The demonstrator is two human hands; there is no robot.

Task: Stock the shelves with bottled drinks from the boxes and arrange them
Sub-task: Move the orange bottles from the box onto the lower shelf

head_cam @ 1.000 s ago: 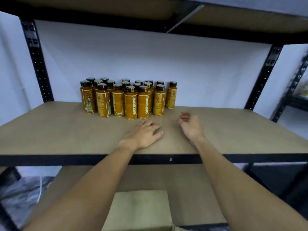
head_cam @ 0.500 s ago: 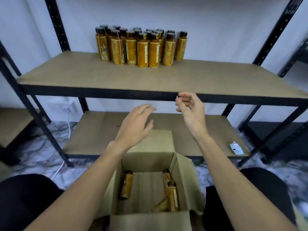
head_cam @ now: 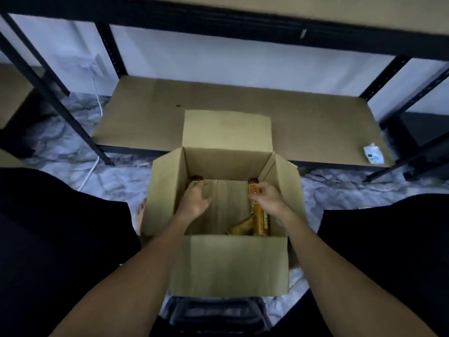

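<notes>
Floor [head_cam: 116, 181]: grey and marbled, dim, with a white cable [head_cam: 97, 93] running down by the wall on the left.
Low shelf [head_cam: 145, 117]: a brown board, just behind the box.
Box [head_cam: 228, 263]: brown cardboard with its flaps open, on the floor between the person's knees. All the bottles in view were inside it.
Left bottle [head_cam: 196, 177]: stood in the far left corner of the box. Only its dark cap showed.
Left hand [head_cam: 195, 201]: was down in the box with its fingers bent over that bottle. Whether it had hold of it could not be told.
Lying bottle [head_cam: 240, 227]: lay tipped over on the bottom of the box, against the near bottle.
Near bottle [head_cam: 261, 220]: stood upright by the right wall, orange with a label.
Corner bottle [head_cam: 254, 190]: stood in the far right corner.
Right hand [head_cam: 268, 199]: its fingers were curled round the top part of the corner bottle, gripping it.
Packet [head_cam: 374, 154]: small and white, on the right end of the low shelf.
How the bottles would handle: probably full, so a bit heavy for their size. They looked hard and smooth, so likely slippery. The best hold seemed to be round the neck under the cap to lift straight up, then round the middle.
</notes>
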